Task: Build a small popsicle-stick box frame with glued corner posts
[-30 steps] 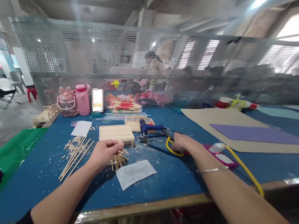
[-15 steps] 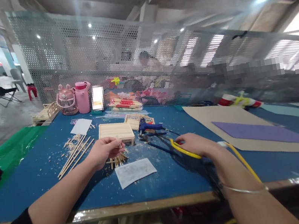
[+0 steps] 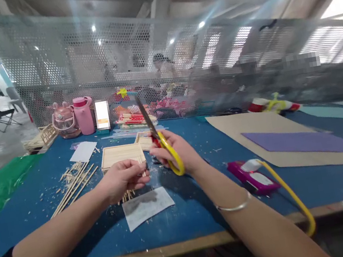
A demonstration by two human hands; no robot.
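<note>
My left hand (image 3: 124, 179) pinches a small pale wooden stick piece (image 3: 144, 172) between thumb and fingers, in front of a shallow wooden slatted box (image 3: 121, 153). Yellow-handled scissors (image 3: 170, 152) are in my right hand (image 3: 177, 150), with their dark blades pointing up and away. Short sticks (image 3: 126, 196) lie partly hidden below my left hand, beside a whitish sheet (image 3: 148, 207). Longer thin sticks (image 3: 75, 186) and small offcuts lie to the left. A smaller wooden frame (image 3: 144, 143) is partly covered by my right hand.
A magenta power socket (image 3: 254, 177) with a yellow cable sits right of my right forearm. Purple sheet (image 3: 302, 141) and beige board (image 3: 227, 130) lie at the right. Pink bottles (image 3: 84, 116), a bright phone (image 3: 102, 113) and red-marked sticks (image 3: 135, 119) stand or lie along the mesh partition.
My right hand has moved left and up toward my left hand, and the scissors now point upward. The magenta socket has come into sight. The blue tool beside the box is now hidden.
</note>
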